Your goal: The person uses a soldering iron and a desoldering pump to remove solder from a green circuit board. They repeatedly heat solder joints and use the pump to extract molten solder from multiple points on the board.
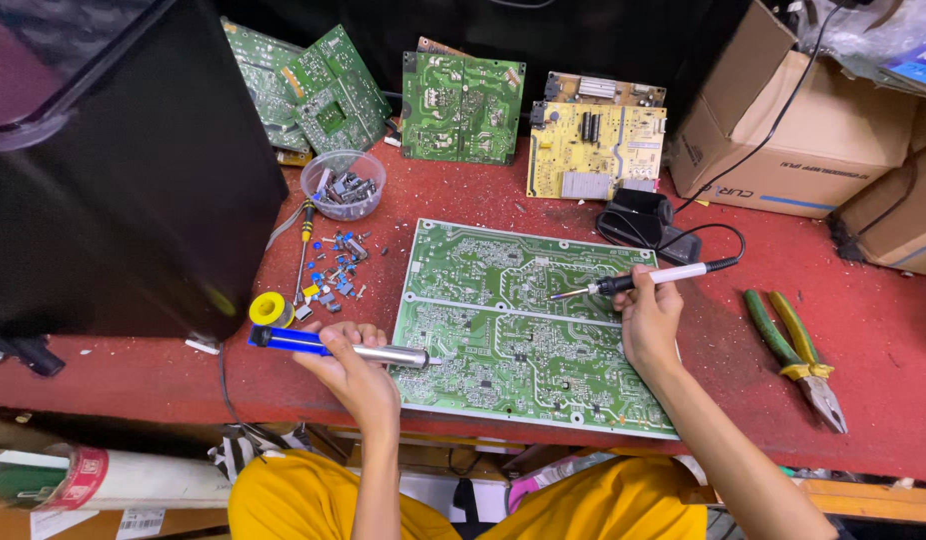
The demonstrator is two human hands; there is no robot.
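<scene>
Can't make out the loose bits in the clear bowl (343,185), too small. Same for the scattered parts (333,272) just near of it. Big black box (113,160) cut off at the left and top edges. Cardboard boxes (813,130) cropped far right. Solder reel (271,309) partly hidden behind the blue desoldering pump (333,347).

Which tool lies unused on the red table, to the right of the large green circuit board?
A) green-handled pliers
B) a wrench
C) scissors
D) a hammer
A: the green-handled pliers lie alone on the red table, right of the large green circuit board, touched by neither hand.
</scene>
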